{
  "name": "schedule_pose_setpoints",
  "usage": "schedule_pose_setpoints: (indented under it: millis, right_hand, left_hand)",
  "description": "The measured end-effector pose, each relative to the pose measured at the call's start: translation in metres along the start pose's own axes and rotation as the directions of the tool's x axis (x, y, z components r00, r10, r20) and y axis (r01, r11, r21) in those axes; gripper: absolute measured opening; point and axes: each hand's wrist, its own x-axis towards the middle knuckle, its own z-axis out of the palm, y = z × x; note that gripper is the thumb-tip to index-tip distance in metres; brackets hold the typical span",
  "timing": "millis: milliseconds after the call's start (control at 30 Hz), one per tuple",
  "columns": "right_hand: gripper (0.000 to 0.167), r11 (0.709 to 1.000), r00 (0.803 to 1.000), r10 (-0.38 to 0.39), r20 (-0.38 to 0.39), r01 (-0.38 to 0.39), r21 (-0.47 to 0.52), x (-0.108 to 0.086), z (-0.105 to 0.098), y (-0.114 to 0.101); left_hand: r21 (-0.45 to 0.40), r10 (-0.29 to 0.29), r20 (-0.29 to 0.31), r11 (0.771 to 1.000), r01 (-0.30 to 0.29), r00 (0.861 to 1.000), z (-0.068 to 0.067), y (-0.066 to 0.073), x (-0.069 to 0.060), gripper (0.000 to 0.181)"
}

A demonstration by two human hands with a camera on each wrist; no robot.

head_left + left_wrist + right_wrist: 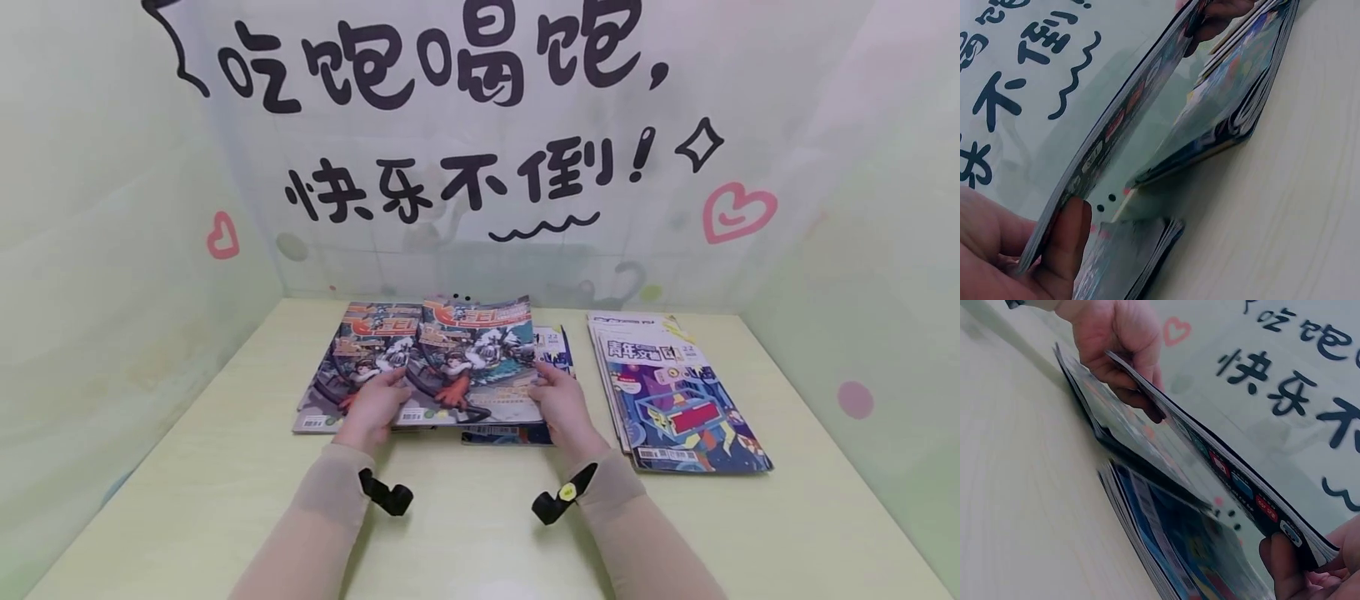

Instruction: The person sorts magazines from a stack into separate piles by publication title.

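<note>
Both hands hold one magazine (480, 367) in the air, its colourful cartoon cover facing up. My left hand (375, 406) pinches its left edge, thumb on the cover; my right hand (561, 406) pinches the right edge the same way. In the left wrist view the left fingers (1067, 247) curl under the raised magazine (1116, 128). The right wrist view shows the right fingers (1282, 565) beneath its other side. To the left lies a stack of magazines (367, 350) with the same cover. Below and behind the held one, a blue magazine stack (555, 346) is partly hidden.
At the right of the pale table (465, 517) lies another stack of blue-covered magazines (686, 408), slightly fanned. Printed fabric walls (480, 275) stand at the back and both sides. Each wrist wears a black camera band (390, 496).
</note>
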Motion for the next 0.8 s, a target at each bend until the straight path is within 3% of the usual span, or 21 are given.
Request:
schedule_pose_setpoints:
  millis: [200,333,467,633,800]
  right_hand:
    - [0.055,1.0,0.993,-0.01,0.116,0.009,0.009,-0.007,0.037,-0.008]
    - [0.056,0.996,0.972,0.014,0.235,-0.034,0.081,-0.011,0.061,-0.012]
    - [0.058,0.99,0.952,0.039,0.304,-0.077,0.115,-0.015,0.084,-0.013]
    - [0.06,0.995,0.943,0.047,0.328,-0.072,0.065,-0.02,0.109,-0.009]
    - [0.06,0.997,0.938,0.058,0.341,-0.07,0.021,-0.025,0.123,-0.006]
  left_hand:
    - [0.041,-0.016,-0.006,0.999,0.016,1.0,-0.047,-0.002,-0.001,0.057]
    - [0.024,-0.031,0.0,0.999,0.031,1.0,-0.076,-0.005,-0.003,0.057]
    - [0.082,-0.051,-0.016,0.995,0.053,0.999,-0.102,-0.012,-0.006,0.057]
    - [0.109,-0.08,-0.04,0.99,0.084,0.996,-0.126,-0.017,-0.011,0.057]
    - [0.108,-0.091,-0.028,0.99,0.094,0.995,-0.139,-0.018,-0.016,0.056]
